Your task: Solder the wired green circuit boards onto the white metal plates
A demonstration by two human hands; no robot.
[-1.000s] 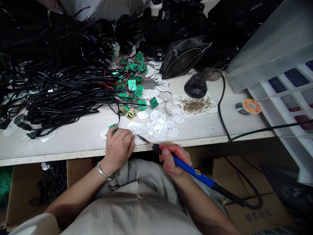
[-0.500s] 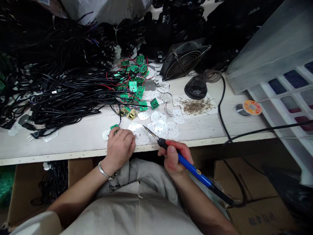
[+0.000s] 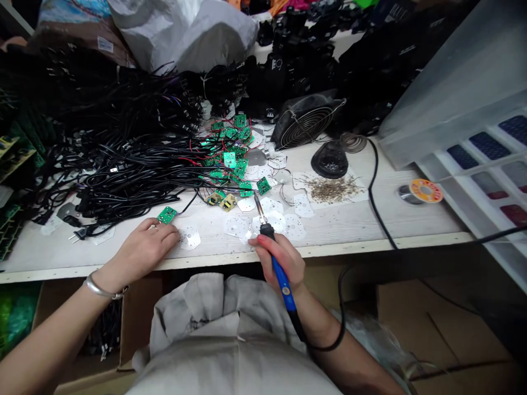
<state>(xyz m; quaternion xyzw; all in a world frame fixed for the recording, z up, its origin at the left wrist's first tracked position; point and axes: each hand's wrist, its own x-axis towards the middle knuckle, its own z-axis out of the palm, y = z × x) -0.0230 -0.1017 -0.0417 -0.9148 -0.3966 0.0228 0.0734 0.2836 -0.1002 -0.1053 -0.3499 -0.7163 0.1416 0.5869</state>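
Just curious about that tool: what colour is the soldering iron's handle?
Mostly blue; the handle shows best in the head view.

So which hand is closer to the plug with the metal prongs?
Left. The left hand is right of the plug, at a green board. The right hand, holding the blue soldering iron, is farther off, beyond the left one.

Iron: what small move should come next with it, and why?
I'd probably draw the iron slightly back toward the bench's front edge. The right hand grips it with the tip close to the clustered boards; whether it touches one isn't clear. The left hand is at a separate board, away from the tip.
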